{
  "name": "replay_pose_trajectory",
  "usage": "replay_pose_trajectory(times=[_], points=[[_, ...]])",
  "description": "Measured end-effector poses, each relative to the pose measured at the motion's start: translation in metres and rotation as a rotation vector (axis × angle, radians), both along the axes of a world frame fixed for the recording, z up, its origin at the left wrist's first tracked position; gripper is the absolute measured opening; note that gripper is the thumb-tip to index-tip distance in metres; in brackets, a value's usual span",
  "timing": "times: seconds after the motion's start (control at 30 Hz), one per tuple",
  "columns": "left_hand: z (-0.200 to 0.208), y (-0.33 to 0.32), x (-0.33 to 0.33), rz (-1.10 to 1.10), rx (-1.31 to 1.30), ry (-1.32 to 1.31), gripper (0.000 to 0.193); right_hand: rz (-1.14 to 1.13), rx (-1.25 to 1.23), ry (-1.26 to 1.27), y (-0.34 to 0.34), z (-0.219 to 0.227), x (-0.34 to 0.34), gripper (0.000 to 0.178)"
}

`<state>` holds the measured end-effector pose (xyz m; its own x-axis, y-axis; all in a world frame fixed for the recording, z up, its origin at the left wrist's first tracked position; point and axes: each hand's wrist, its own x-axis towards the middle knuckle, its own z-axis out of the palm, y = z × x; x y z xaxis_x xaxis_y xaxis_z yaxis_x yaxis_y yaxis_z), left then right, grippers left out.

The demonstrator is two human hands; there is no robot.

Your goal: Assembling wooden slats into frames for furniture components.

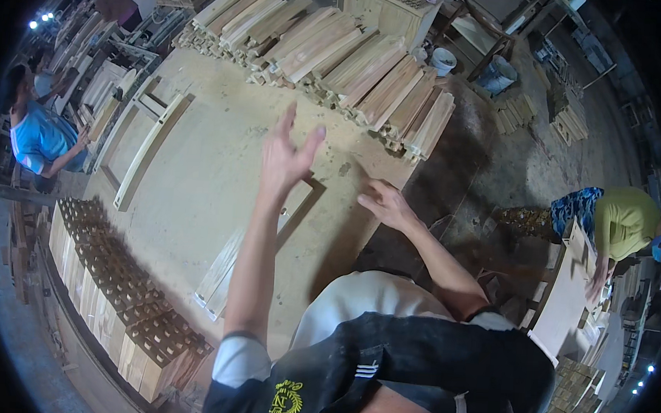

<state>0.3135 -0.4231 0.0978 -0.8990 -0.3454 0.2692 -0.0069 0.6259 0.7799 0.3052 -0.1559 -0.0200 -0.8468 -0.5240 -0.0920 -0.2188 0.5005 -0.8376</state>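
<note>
My left hand is raised over the worktable, its fingers stretched and the thumb apart, holding nothing. Below it, partly hidden by my left forearm, a pale wooden rail lies flat on the tabletop. My right hand hovers near the table's right edge. Its thumb and fingers are apart and nothing shows between them. Farther left on the table rests a wooden frame of long rails joined by short crosspieces.
Stacked wooden slats line the table's far side. Upright slats with slotted ends stand along the left edge. A person in blue works at far left; another in a yellow-green top bends at right. Buckets stand beyond.
</note>
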Motion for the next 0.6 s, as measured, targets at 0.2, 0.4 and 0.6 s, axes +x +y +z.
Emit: replay_pose_trajectory(times=[0.2, 0.4, 0.6], points=[[-0.047, -0.055, -0.138, 0.254, 0.595, 0.031, 0.066, -0.214, -0.133, 0.002, 0.08, 0.0, 0.014, 0.042], [-0.069, -0.075, -0.166, 0.267, 0.628, 0.223, 0.048, -0.312, -0.22, -0.075, 0.124, -0.024, 0.028, 0.035], [0.011, -0.074, -0.084, 0.407, -0.192, 0.358, 0.037, -0.268, -0.322, -0.195, 0.112, -0.013, 0.014, 0.031]])
